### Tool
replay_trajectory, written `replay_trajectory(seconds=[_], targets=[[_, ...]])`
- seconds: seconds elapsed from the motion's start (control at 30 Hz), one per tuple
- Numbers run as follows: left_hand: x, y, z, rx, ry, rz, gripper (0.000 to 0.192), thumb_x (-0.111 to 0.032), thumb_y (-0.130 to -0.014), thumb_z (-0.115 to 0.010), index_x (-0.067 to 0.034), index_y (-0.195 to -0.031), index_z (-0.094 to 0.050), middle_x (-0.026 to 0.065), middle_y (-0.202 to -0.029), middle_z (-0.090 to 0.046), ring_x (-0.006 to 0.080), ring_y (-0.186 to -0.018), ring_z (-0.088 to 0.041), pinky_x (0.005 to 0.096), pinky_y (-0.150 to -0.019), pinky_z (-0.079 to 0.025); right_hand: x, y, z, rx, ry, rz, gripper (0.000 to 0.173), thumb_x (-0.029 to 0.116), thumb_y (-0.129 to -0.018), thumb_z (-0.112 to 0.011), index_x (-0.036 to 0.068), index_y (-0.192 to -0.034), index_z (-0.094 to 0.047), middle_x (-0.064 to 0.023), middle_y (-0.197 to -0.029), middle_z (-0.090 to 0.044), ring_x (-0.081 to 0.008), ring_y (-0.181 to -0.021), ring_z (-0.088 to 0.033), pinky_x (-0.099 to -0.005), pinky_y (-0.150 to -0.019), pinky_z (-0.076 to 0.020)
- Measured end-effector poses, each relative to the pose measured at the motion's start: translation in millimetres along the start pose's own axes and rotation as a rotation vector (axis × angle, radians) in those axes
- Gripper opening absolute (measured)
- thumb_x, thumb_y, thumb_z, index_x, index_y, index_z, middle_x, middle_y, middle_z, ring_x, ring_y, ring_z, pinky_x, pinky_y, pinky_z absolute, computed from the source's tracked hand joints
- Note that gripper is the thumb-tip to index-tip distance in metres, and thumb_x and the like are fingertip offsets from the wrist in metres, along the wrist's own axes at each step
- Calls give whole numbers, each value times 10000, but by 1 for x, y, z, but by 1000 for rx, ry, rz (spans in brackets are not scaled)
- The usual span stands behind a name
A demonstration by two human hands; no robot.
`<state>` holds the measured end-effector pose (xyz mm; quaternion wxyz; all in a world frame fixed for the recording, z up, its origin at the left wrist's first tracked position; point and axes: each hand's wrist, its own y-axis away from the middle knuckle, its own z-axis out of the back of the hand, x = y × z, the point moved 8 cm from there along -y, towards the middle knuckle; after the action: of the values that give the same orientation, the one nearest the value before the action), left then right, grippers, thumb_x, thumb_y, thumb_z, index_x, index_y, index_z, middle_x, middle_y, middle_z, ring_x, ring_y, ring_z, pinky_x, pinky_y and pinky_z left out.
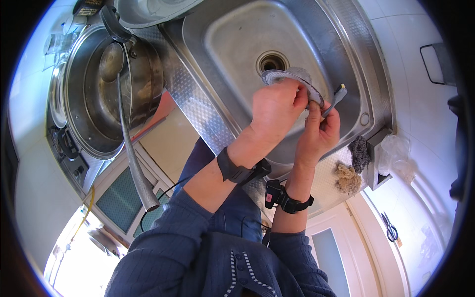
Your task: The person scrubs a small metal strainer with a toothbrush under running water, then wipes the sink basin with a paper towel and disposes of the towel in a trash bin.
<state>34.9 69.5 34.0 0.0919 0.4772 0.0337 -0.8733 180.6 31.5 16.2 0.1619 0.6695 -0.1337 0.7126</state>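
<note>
Over the steel sink basin [230, 48], both hands are close together on a round fine-mesh strainer [302, 76], tilted on its edge near the drain hole [272, 62]. My left hand [278, 102] is closed around the strainer's near side, its fingertips mostly hidden. My right hand [321, 128] pinches the rim between thumb and fingers. A small grey-handled brush [338, 97], which looks like a toothbrush, also sticks out of my right hand, its head pointing up and away.
Left of the sink, a large steel pot [148, 81] holds a long-handled ladle [128, 141] jutting toward me. A metal basin [156, 13] sits beyond. At right lie a dark steel-wool scourer [359, 154] and a tan scrubber [347, 179]. Scissors [389, 227] hang on the wall.
</note>
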Motion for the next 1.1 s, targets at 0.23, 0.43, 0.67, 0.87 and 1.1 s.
replay_trajectory(seconds=[0.23,0.43,0.67,0.87,1.1], targets=[[5,3,1,-12,153,19,84,-83,-805,-638,-40,-874,-616,72,-590,-594,172,-489,-577,284,-465,-434,-3,-5,4,-101,61,-67,137,45,-859,-672,-7,-978,-626,45,-790,-566,-4,-649,-433,-147,-567,-344],[29,11,-10,175,755,473,114,-96,-878,-600,16,-891,-611,29,-585,-579,76,-461,-508,208,-425,-375,-10,-12,8,-117,3,-148,122,74,-871,-664,5,-958,-613,48,-736,-549,3,-617,-431,-144,-527,-322],[56,11,-2,173,951,675,125,-90,-872,-602,31,-899,-620,39,-585,-558,89,-434,-465,212,-418,-368,-7,-26,27,-181,-73,-162,122,129,-879,-664,37,-900,-586,78,-606,-438,1,-505,-326,-174,-451,-204],[72,0,2,143,874,642,146,-135,-856,-625,10,-857,-642,36,-586,-561,94,-456,-483,226,-440,-386,-1,-30,34,-204,-109,-131,120,129,-880,-663,41,-878,-582,86,-588,-425,3,-499,-323,-173,-451,-203],[88,-18,2,44,246,327,281,-213,-778,-679,-1,-961,-652,114,-902,-616,199,-724,-576,324,-677,-491,-1,-29,37,-204,-161,-161,123,118,-878,-661,32,-927,-587,75,-589,-439,4,-479,-325,-173,-428,-203]])
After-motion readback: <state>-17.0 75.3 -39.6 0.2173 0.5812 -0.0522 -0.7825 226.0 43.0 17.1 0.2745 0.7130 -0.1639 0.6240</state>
